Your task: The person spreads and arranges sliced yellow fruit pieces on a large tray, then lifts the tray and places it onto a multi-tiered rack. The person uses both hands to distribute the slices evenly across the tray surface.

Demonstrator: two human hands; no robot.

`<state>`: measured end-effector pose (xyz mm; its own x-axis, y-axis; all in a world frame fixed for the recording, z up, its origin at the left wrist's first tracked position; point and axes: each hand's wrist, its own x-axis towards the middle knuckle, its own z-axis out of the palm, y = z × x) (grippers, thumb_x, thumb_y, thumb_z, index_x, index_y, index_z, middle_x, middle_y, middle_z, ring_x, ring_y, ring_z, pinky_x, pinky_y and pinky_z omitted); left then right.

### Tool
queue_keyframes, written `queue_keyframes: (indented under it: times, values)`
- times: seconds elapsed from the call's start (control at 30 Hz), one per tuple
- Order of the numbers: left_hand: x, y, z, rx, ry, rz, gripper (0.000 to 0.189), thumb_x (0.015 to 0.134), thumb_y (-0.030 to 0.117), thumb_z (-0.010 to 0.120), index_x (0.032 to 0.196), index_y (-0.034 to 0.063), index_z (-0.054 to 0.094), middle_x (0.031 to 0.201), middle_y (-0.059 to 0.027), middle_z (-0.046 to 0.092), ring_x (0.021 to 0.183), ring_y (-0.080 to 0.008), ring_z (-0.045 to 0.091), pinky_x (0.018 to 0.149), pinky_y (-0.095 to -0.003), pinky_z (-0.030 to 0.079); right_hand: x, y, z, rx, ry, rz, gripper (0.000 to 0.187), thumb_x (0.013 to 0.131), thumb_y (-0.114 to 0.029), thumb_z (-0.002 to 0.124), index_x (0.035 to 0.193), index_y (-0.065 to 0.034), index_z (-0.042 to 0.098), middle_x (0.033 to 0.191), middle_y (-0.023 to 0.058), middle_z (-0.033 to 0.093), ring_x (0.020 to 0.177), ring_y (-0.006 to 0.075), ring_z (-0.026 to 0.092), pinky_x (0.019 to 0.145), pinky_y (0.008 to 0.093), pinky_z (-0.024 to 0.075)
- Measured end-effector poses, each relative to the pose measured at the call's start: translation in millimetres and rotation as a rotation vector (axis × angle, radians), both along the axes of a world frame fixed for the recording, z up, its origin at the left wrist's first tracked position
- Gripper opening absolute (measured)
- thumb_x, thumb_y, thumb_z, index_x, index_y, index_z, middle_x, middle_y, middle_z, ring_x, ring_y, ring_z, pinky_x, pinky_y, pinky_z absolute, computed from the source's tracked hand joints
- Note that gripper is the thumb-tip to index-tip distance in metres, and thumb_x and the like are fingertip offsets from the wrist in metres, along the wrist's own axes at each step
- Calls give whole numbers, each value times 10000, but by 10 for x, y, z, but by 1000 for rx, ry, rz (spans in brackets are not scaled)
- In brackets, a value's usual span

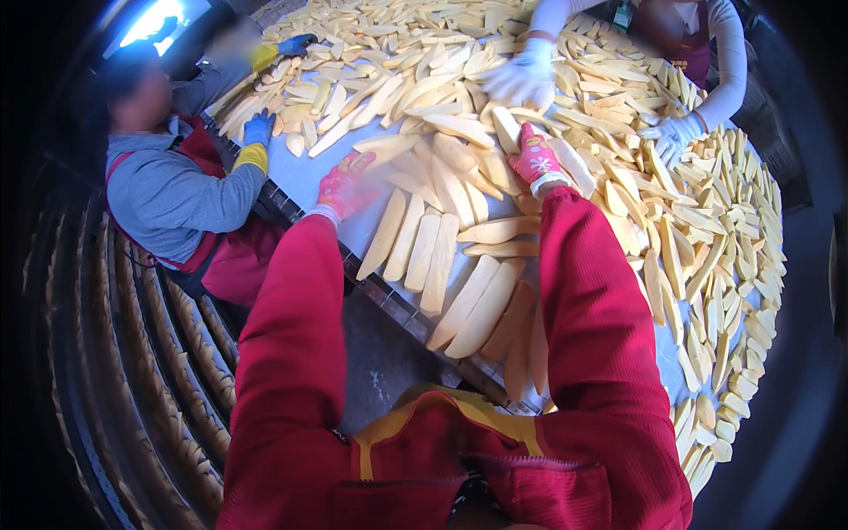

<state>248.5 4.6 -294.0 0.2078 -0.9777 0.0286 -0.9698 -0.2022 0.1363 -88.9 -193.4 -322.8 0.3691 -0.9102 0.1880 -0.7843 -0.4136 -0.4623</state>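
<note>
My left hand (344, 187), in a pink glove and blurred by motion, is over the pale tray surface, left of a row of thick sweet potato slices (423, 252). Its fingers are spread and nothing shows in them. Farther right, my right hand (536, 158) wears a pink flowered glove. Its thumb and fingers close on the lower end of one peeled slice (506, 129), among a loose heap of others. Close to the tray's near edge, more long slices (483, 308) lie side by side, partly shaded by my right sleeve.
A large mesh tray (283, 167) with a dark segmented rim (391, 298) holds the slices. A co-worker's blue-and-yellow gloved hand (257, 136) is at the left. Another person's white-gloved hands (523, 74) reach in from the far side. Stacked loaded racks (152, 344) stand lower left.
</note>
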Motion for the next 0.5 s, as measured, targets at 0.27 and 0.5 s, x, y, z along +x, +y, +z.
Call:
queue_keyframes:
  times: [0.27, 0.5]
  values:
    - [244, 431, 94, 2, 319, -180, 555, 912, 295, 680, 1419, 139, 518, 1326, -188, 572, 1199, -359, 564, 1044, -421, 440, -232, 883, 687, 693, -658, -122, 810, 825, -411, 709, 1473, -36, 402, 1029, 103, 676, 803, 175, 645, 692, 287, 511]
    - [116, 861, -109, -367, 630, -291, 344, 950, 239, 623, 1231, 43, 661, 1215, -143, 657, 1177, -285, 589, 1038, -394, 428, 1087, 2008, 690, 893, -839, 114, 870, 867, -458, 715, 1543, -91, 307, 1106, 87, 646, 892, 135, 590, 754, 273, 495]
